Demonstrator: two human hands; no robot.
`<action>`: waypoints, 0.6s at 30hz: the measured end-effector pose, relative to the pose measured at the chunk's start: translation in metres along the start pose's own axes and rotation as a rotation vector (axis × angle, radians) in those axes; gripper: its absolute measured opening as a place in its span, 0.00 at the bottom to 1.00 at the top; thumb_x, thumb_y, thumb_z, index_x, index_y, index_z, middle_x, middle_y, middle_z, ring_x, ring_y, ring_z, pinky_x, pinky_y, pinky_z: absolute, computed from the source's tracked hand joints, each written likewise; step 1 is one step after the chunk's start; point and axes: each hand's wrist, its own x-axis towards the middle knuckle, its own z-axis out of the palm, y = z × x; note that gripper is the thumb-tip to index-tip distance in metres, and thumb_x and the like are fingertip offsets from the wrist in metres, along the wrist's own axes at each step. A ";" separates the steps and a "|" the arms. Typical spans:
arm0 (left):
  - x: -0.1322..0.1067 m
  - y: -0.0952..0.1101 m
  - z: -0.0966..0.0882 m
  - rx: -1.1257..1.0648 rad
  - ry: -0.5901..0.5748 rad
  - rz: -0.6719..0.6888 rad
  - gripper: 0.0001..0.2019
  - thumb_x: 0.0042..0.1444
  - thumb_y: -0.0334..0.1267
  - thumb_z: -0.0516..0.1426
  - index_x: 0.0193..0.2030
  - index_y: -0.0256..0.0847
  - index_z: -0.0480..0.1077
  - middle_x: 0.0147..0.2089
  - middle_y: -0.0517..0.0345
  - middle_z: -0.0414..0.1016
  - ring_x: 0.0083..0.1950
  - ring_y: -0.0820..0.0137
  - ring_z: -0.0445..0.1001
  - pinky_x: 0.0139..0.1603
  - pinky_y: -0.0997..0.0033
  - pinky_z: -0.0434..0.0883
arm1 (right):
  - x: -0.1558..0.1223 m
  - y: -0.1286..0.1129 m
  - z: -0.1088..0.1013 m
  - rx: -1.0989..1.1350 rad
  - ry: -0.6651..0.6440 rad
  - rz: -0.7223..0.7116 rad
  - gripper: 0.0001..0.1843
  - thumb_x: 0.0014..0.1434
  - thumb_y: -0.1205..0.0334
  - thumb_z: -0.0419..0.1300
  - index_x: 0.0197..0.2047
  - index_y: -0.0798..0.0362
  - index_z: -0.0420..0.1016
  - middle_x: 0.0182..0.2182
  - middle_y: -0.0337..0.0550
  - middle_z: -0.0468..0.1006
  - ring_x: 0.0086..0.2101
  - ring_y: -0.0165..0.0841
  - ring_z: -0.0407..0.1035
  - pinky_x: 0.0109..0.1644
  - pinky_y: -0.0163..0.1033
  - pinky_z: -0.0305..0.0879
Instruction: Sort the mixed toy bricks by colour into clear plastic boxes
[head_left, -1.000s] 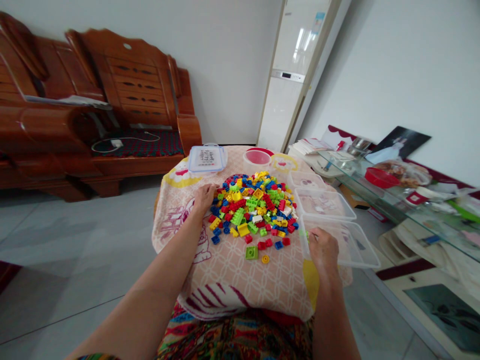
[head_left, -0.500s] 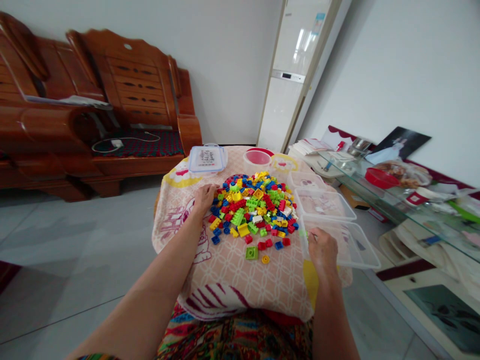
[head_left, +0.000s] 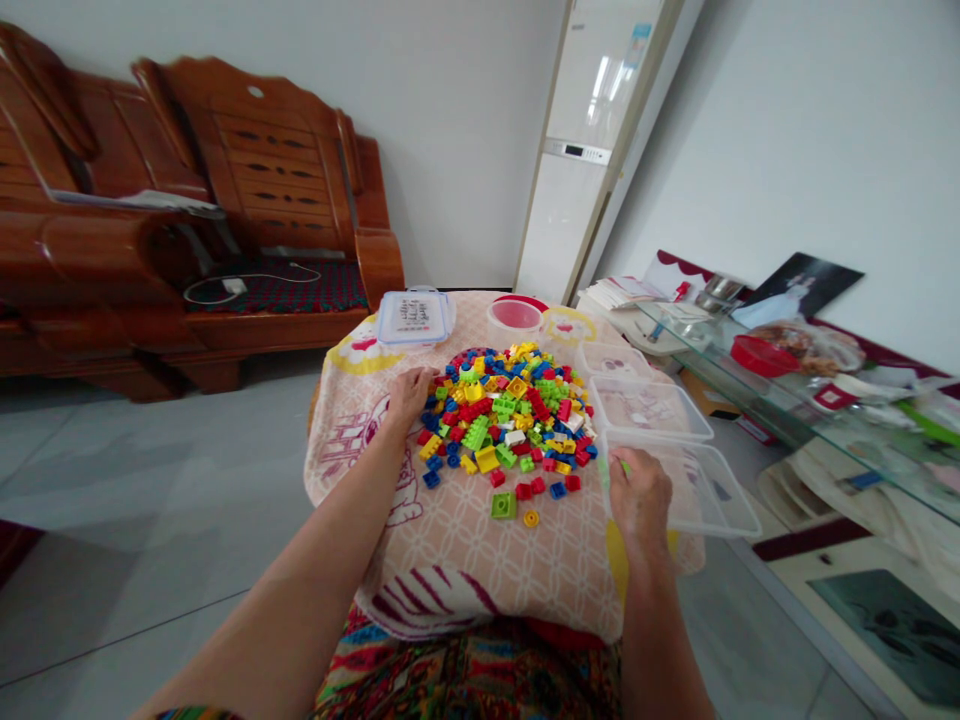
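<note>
A pile of small coloured building bricks (head_left: 506, 415) lies on a patterned cloth (head_left: 465, 540) over a small table. My left hand (head_left: 409, 392) rests at the pile's left edge, fingers curled down onto the bricks. My right hand (head_left: 637, 492) is closed at the near left corner of a clear plastic container (head_left: 705, 490), with a small green piece showing at its fingertips. A green brick (head_left: 503, 505) and a yellow round piece (head_left: 531, 518) lie apart in front of the pile.
Two more clear containers (head_left: 649, 405) line the table's right side. A lidded box (head_left: 414, 317) and a pink-rimmed tub (head_left: 514, 320) stand at the back. A wooden sofa (head_left: 187, 220) is on the left, a glass shelf (head_left: 787, 380) with clutter on the right.
My right hand has shifted slightly left and nearer along the container's corner. My left hand has stayed in place.
</note>
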 end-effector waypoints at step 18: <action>-0.001 0.000 -0.001 -0.027 0.001 0.014 0.27 0.63 0.47 0.44 0.47 0.36 0.81 0.49 0.48 0.83 0.48 0.61 0.79 0.52 0.67 0.72 | -0.021 -0.069 0.053 0.028 -0.273 -0.299 0.11 0.61 0.70 0.59 0.41 0.51 0.82 0.53 0.54 0.75 0.55 0.47 0.62 0.62 0.54 0.60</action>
